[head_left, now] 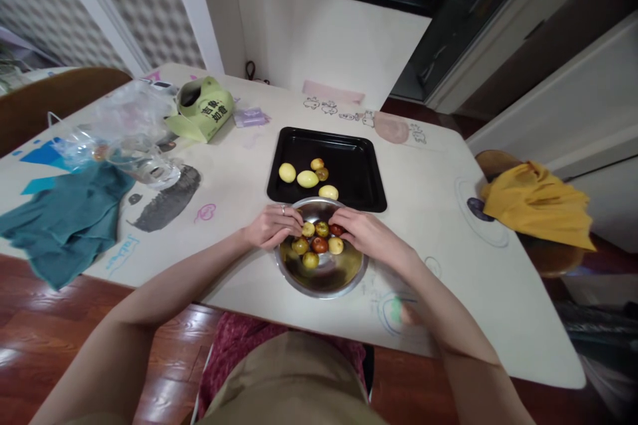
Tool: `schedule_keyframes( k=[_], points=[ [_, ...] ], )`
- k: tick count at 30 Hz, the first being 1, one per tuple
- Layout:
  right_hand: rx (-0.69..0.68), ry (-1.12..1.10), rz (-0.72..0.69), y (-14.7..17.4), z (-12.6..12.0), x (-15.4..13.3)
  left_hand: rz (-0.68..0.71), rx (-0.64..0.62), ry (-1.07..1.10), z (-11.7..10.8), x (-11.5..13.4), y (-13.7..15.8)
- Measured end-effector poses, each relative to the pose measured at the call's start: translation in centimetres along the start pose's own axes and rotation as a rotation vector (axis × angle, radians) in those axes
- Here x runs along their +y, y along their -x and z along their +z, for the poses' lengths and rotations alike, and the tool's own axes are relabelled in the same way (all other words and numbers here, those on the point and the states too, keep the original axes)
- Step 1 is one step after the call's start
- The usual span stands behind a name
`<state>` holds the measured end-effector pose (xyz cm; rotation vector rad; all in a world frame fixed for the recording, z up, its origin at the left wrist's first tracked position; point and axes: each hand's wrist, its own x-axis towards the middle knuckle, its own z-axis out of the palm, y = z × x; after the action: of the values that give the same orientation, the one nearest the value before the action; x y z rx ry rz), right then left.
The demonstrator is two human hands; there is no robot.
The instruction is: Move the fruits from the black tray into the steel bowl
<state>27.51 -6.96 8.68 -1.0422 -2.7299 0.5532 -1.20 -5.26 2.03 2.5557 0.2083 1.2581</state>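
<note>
A shiny metal bowl (326, 282) stands near the table's front edge. Several small round fruits lie in it, yellow, greenish and reddish-brown, such as the red-brown fruit (319, 245) in the middle. My left hand (276, 224) reaches over the bowl's left rim, fingers curled inward beside a yellow fruit (308, 230); what they grip is hidden. From the right, my right hand (366, 231) has its fingers closed on a dark red fruit (336, 230). Behind the bowl is a black baking tray (343, 149) with several pale yellow and brownish fruits, among them an oval yellow fruit (308, 178).
On the left lie a teal cloth (64, 212), clear plastic packaging (144, 159) and a green paper carton (209, 109). A small purple packet (252, 117) is beside the carton. A yellow cloth (538, 206) hangs over a chair at the right. Drawings mark the white tabletop (234, 166).
</note>
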Motion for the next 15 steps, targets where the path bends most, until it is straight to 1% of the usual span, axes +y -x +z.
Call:
schedule_keyframes(
  k=[6,11,13,15],
  points=[
    [0.041,-0.065,-0.011,0.3,0.5,0.2,-0.005,-0.014,0.001,-0.2,0.2,-0.2],
    [0.003,-0.095,-0.025,0.7,-0.9,0.0,0.017,0.038,-0.010,0.3,-0.3,0.2],
    [0.046,-0.100,-0.034,0.9,-1.6,0.1,0.021,0.049,-0.018,0.5,-0.4,0.4],
    [0.145,-0.104,-0.045,1.1,-1.9,0.3,0.019,0.043,-0.020,0.5,-0.4,0.4]
  ],
)
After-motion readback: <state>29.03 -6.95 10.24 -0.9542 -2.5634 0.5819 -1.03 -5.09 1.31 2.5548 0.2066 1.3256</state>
